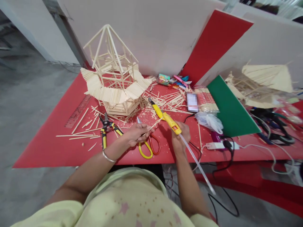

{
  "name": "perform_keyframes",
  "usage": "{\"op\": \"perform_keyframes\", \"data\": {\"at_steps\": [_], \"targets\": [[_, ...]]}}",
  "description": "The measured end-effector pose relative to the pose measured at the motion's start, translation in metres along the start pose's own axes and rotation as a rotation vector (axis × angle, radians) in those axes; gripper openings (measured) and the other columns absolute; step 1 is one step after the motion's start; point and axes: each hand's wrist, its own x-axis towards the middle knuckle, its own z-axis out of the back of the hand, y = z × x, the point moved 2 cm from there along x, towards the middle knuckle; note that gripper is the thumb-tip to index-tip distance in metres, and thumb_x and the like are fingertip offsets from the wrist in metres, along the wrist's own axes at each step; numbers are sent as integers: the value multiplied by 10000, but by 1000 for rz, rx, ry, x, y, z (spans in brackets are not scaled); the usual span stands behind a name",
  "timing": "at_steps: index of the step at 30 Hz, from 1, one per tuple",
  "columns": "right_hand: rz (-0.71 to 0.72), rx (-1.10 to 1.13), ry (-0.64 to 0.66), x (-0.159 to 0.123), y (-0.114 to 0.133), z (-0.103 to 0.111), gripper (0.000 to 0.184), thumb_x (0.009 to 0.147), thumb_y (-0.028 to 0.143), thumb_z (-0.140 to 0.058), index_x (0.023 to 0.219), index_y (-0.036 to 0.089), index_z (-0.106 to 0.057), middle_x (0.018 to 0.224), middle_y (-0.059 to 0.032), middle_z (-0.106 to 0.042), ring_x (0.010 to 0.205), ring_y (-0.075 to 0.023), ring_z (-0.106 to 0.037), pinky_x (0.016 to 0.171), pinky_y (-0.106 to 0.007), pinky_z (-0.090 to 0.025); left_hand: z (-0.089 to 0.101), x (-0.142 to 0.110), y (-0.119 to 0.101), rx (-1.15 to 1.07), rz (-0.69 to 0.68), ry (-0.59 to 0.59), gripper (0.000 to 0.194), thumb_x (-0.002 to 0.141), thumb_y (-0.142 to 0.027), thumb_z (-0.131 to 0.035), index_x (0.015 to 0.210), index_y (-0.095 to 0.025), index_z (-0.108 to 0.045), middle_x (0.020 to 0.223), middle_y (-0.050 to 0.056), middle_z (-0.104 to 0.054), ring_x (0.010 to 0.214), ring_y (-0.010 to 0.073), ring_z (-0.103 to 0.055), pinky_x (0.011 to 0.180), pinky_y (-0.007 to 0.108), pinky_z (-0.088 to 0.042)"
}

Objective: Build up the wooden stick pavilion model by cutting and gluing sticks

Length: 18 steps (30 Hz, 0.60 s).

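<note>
My left hand [136,134] pinches a short thin wooden stick [155,124] over the red table [47,148]. My right hand [181,135] grips a yellow glue gun [167,118], its nozzle pointing left and touching the stick's far end. A clear glue rod [197,164] sticks out of the gun's back toward me. A tall stick-built house model [113,78] stands behind my hands.
Yellow-handled pliers [106,127] and scissors with orange and yellow handles [149,143] lie near my left hand. Loose sticks [170,101] litter the table. A power strip [220,145] with cables, a plastic bag [209,121], a green board [230,108] and another stick model [260,83] sit to the right.
</note>
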Motion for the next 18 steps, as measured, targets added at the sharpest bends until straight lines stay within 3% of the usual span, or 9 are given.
{"op": "perform_keyframes", "data": {"at_steps": [8,12,15,18], "targets": [[-150,151,-25,-16,-12,16,307,893,416,-639,1093,186,-673,1034,-89,-694,920,-221,-658,849,-393,-538,6,1,-3,-57,-69,-25,272,757,-323,-776,865,-90,-685,598,-28,-543,330,-6,-274,327,154,-139],[51,-7,-11,-11,-11,30,278,891,379,-648,1126,240,-703,1041,-80,-718,964,-240,-650,901,-424,-505,6,5,-2,53,-253,-173,339,756,-421,-782,850,-105,-702,576,-19,-570,343,9,-316,349,167,-185],[271,-150,-14,-3,-8,40,287,902,366,-632,1164,282,-714,1057,-74,-729,995,-246,-643,958,-436,-452,6,5,-2,162,-394,-304,356,731,-444,-803,854,-119,-724,570,-23,-582,402,39,-413,407,180,-324],[393,-260,6,5,0,46,299,906,356,-638,1193,300,-703,1066,-61,-740,1015,-243,-627,983,-433,-403,4,4,1,318,-465,-324,335,750,-437,-789,869,-125,-758,667,6,-642,542,90,-544,544,225,-468]]}}
